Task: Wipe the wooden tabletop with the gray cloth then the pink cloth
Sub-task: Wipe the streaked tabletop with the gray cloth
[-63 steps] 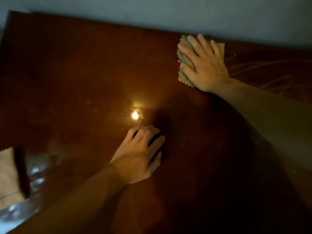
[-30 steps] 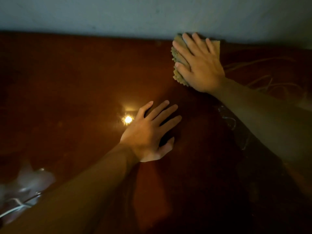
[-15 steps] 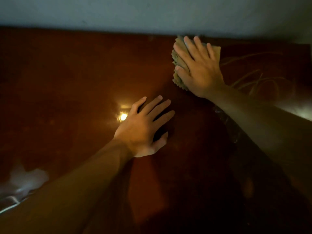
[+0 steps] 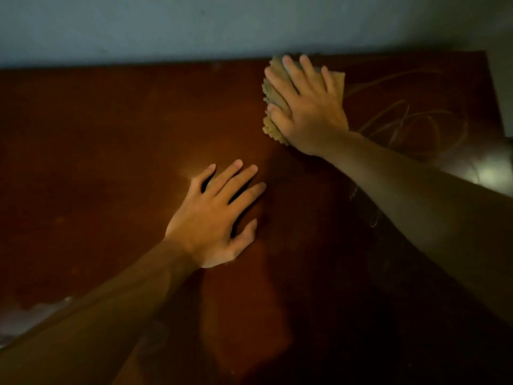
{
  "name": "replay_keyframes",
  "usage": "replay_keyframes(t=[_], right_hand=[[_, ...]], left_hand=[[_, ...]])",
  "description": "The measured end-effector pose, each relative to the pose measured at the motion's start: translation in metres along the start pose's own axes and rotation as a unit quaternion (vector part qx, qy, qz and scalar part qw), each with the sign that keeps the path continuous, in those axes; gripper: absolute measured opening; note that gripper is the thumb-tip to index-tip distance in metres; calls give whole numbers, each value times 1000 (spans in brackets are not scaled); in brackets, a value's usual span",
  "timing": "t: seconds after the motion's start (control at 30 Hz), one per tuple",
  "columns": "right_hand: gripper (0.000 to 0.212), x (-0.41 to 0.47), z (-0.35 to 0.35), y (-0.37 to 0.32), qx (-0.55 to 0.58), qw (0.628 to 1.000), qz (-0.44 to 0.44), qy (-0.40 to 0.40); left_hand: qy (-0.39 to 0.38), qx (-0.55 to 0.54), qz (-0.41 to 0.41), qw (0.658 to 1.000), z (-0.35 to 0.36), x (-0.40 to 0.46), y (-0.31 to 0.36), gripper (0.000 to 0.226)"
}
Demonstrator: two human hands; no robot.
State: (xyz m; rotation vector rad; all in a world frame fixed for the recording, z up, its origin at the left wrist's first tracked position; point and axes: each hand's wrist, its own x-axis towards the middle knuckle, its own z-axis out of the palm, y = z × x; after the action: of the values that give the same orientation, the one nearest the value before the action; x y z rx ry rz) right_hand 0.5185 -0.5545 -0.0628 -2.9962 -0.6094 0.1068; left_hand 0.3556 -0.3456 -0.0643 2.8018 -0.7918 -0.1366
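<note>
Cloth (image 4: pixel 273 91) pinned flat under the right hand (image 4: pixel 308 112) at the bench's (image 4: pixel 111 134) far edge, by the wall (image 4: pixel 194 26).
Right grip: fingers spread, palm pressing the cloth, not closed round it. Left hand (image 4: pixel 213 218) lies flat on the bench nearer than the cloth, fingers wide, holding nothing.

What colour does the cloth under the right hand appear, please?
The cloth looks yellowish-tan in this dim head view.
</note>
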Motion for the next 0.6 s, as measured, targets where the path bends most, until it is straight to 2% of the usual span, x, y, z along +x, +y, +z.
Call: replay_keyframes(t=[0.27,0.4,0.5,0.6], right_hand=[[62,-139,14,-5,-4,999,25,26],[64,-97,7,5,-7,1000,21,-11],[66,-47,4,12,6,998,65,6],[65,-41,5,9,12,996,91,14]], left_hand=[[9,14,-1,1000,3,0,0,61],[19,23,2,1000,5,-1,-2,61],[15,24,-1,1000,6,-1,-1,60],[16,19,2,1000,6,0,-1,59]])
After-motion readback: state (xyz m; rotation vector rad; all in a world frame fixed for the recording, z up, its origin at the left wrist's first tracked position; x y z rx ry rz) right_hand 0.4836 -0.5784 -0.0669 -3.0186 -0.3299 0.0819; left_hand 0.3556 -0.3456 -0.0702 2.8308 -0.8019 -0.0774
